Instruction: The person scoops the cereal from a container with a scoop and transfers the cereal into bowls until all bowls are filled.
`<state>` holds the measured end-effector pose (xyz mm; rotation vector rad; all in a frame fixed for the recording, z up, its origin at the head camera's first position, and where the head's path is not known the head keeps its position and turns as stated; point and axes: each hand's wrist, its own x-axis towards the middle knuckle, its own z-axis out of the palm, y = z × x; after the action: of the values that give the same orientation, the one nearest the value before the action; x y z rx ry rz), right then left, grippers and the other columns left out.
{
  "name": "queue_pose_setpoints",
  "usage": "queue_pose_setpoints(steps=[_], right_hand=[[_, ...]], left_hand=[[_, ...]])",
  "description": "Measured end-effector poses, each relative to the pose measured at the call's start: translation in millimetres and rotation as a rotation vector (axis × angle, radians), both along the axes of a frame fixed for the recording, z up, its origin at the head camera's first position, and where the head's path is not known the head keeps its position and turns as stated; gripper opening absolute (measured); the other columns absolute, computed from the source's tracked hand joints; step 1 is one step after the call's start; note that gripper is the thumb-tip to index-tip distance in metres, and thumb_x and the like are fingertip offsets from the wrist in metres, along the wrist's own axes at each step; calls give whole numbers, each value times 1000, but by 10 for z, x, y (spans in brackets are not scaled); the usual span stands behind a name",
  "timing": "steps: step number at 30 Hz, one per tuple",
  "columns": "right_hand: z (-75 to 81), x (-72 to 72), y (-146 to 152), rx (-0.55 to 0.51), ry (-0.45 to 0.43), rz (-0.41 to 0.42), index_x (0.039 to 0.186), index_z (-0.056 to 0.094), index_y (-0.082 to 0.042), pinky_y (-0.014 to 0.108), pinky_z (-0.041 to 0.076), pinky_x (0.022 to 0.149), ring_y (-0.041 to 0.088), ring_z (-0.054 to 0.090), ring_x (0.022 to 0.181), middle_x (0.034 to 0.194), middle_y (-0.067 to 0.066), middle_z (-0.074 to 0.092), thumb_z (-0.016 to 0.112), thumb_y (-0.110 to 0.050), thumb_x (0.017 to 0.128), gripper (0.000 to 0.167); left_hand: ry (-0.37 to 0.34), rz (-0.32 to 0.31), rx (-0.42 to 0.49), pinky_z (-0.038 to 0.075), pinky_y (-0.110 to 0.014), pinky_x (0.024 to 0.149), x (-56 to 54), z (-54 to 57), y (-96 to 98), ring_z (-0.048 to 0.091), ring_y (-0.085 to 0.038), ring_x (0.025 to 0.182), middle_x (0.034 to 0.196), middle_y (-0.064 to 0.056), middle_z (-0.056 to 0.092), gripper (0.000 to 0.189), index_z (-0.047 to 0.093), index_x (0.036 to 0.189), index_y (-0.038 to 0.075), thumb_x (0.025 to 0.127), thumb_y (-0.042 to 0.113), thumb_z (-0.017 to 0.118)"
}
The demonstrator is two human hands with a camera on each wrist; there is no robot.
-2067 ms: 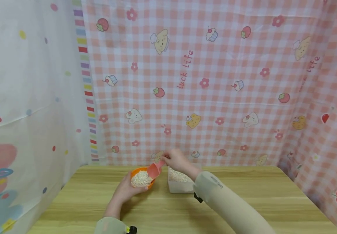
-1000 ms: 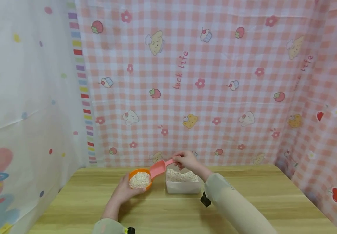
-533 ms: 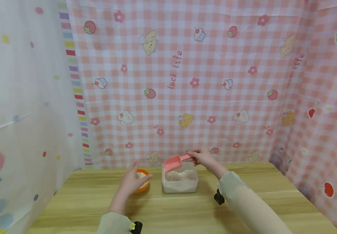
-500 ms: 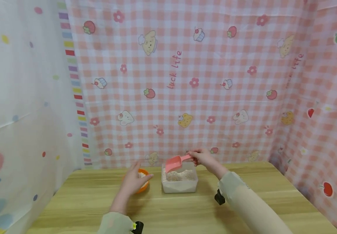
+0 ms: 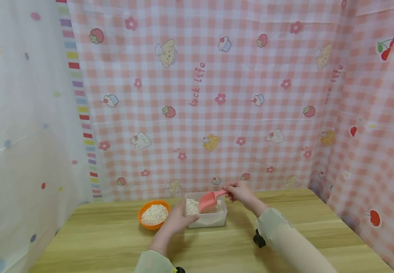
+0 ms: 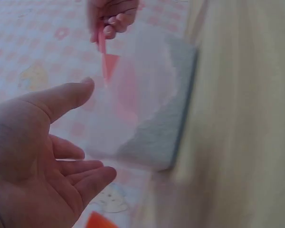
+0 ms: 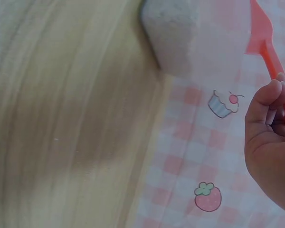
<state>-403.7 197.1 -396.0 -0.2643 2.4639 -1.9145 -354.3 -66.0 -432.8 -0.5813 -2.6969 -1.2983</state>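
My right hand (image 5: 240, 192) pinches the handle of a pink scoop (image 5: 208, 201), whose head dips into a translucent plastic box (image 5: 206, 220) of pale flakes that look like oats (image 5: 192, 207). At the box's left side is my left hand (image 5: 177, 220), thumb and fingers spread. In the left wrist view its fingers (image 6: 92, 183) are apart from the box wall and hold nothing. An orange bowl (image 5: 142, 219) heaped with the same flakes (image 5: 154, 214) stands left of that hand. The right wrist view shows the right fingers curled round the scoop handle (image 7: 271, 59).
All this stands near the back of a wooden table (image 5: 115, 242). A pink checked cloth (image 5: 197, 121) hangs right behind the table's far edge, and a white dotted cloth (image 5: 36, 132) hangs on the left.
The right hand has carried the scoop from over the bowl rightward and down into the box. My left hand has let go of the orange bowl and moved right to the box.
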Motion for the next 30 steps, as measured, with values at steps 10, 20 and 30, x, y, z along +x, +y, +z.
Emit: queue_pose_setpoints(steps=[10, 20, 30], right_hand=[[-158, -7, -15, 34, 11, -6, 100, 67, 10, 21, 46, 51, 9, 50, 54, 69, 11, 61, 55, -10, 97, 23], [-156, -46, -112, 94, 0, 1, 104, 70, 8, 19, 40, 47, 8, 47, 51, 64, 5, 61, 54, -12, 98, 26], [-145, -62, -324, 18, -47, 12, 111, 63, 16, 20, 50, 52, 8, 55, 55, 67, 8, 63, 51, -4, 99, 26]], left_hand=[[-38, 69, 18, 28, -57, 109, -2, -179, 79, 34, -47, 134, 147, -34, 31, 94, 18, 147, -14, 88, 36, 71], [-24, 73, -4, 31, -57, 108, -12, -198, 96, 37, -46, 132, 146, -32, 35, 88, 20, 148, -13, 92, 37, 66], [-3, 100, 0, 32, -57, 107, 14, -185, 99, 39, -47, 130, 143, -35, 38, 85, 23, 146, -15, 91, 33, 67]])
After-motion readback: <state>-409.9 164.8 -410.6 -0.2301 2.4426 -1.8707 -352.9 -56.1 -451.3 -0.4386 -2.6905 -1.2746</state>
